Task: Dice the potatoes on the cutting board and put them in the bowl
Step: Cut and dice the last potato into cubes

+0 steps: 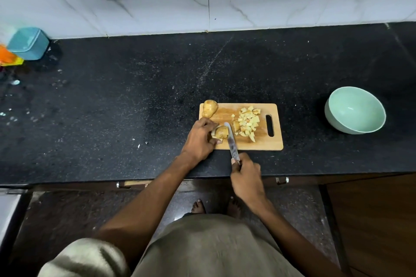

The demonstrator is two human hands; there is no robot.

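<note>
I read this as roughly the midpoint of the job. On the cutting board (pixel 265 141) a heap of diced potato (pixel 248 122) already sits toward three o'clock, near the handle slot, while a whole potato (pixel 209 108) waits untouched at the board's ten o'clock corner. My left hand (pixel 200 139) has its fingers curled over a potato piece (pixel 221 132) at the board's eight o'clock edge, pinning it down; my right hand (pixel 246 175) is wrapped round the handle of the knife (pixel 231 141), off the board at six o'clock, with the blade running up against the right side of that piece. The bowl (pixel 369 129) stands well apart at three o'clock on the dark counter (pixel 135 108) and, as far as I can see into it, holds nothing yet, so the transfer is all still ahead, plus the held piece and the whole potato. The knife handle is hidden inside my fist, the left palm covers part of the piece, and I cannot tell whether the edge has bitten in or only rests there.
</note>
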